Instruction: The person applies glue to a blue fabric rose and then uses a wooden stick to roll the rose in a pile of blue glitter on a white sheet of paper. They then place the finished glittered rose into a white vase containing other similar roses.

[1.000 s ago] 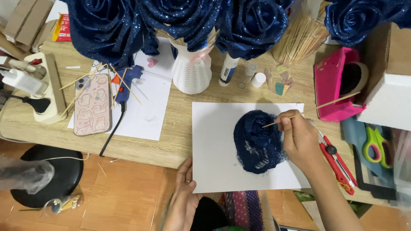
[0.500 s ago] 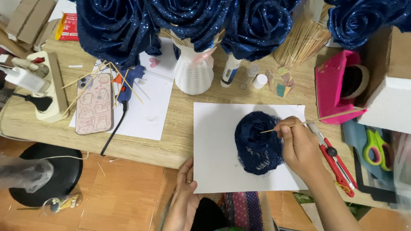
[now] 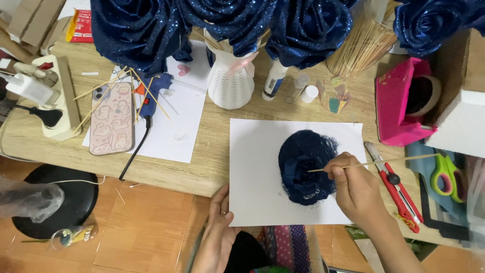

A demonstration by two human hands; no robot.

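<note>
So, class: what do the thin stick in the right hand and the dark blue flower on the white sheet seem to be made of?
Thin stick: probably bamboo or wood, pale tan, matte, straight. Dark blue flower: seemingly glittery fabric or foam, speckled with sparkle. White sheet: likely plain matte paper.

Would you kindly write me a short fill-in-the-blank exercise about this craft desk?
1. The right hand holds a thin wooden ____.
2. The glittery rose lies on a sheet of white ____.
3. The left hand rests at the sheet's ____ edge.
4. The vase is ____ in colour.

Missing words: stick; paper; bottom; white
</note>
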